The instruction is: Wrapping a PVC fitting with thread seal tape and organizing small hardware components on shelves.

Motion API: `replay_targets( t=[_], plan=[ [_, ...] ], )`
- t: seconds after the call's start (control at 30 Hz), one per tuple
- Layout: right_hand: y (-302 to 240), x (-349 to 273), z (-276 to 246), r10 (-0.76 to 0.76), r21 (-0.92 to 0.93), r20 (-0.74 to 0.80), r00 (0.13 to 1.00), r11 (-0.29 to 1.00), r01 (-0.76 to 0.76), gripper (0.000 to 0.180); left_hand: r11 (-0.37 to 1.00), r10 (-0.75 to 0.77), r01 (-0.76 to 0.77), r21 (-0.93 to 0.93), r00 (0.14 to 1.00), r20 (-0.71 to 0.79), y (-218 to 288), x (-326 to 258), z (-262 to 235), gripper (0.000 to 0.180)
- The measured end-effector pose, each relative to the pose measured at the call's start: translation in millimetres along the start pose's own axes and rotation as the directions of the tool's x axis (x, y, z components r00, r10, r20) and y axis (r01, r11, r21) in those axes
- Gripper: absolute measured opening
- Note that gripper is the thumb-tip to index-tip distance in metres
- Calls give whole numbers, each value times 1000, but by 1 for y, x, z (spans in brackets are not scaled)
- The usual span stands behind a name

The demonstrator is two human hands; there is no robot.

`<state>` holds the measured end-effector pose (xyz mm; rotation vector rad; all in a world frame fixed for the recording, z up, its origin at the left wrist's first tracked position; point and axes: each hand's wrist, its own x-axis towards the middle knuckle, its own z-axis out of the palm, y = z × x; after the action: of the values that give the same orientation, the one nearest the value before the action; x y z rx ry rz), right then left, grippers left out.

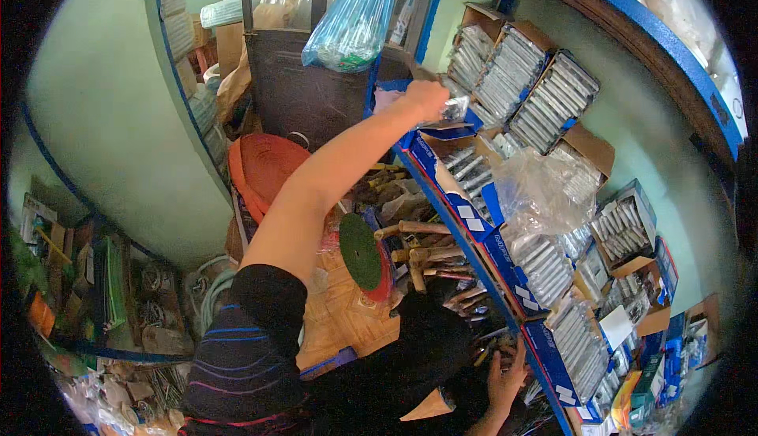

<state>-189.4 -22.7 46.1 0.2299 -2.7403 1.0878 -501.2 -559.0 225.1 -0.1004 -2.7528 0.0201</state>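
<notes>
My left arm stretches up over the shelf, and my left hand (427,100) is closed, knuckles up, at the far end of the row of boxes. Its fingers are around a small clear plastic packet (455,110) with something silvery in it, too small to name. Just below that hand is an open blue box (453,130). Low at the right, my right hand (506,378) rests against the blue shelf edge (517,325) with its fingers apart and nothing in them.
Open blue-and-white boxes (513,274) of silvery packets line the shelf, and a crumpled clear bag (545,191) lies over some. Wooden handles (430,254) stick out beneath. A green disc (359,252), an orange hose roll (268,172) and a hanging blue bag (355,22) are farther left.
</notes>
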Motion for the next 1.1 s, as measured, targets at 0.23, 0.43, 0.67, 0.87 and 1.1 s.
replay_targets(
  t=[0.23, 0.43, 0.67, 0.87, 1.1],
  plan=[
    [-12, 4, 8, 60, -4, 77, 995, 998, -60, 61, 983, -156, 147, 111, 985, 76, 7, 20, -12, 32],
    [-14, 12, 10, 30, -23, 168, 985, 999, -27, 60, 989, -123, 107, 105, 979, 164, -12, 9, -34, 49],
    [-9, 12, 18, -2, -103, 265, 964, 994, 30, 56, 987, -122, 96, 127, 968, 218, -11, 2, -30, 45],
    [-23, 10, 15, -13, -123, 341, 940, 991, 59, 56, 959, -53, 49, 280, 999, 7, -26, 4, -25, 27],
    [-15, 6, 12, -67, -111, 327, 943, 988, 109, 42, 989, -143, 142, 51, 990, 21, -7, -1, 9, 28]
  ],
)
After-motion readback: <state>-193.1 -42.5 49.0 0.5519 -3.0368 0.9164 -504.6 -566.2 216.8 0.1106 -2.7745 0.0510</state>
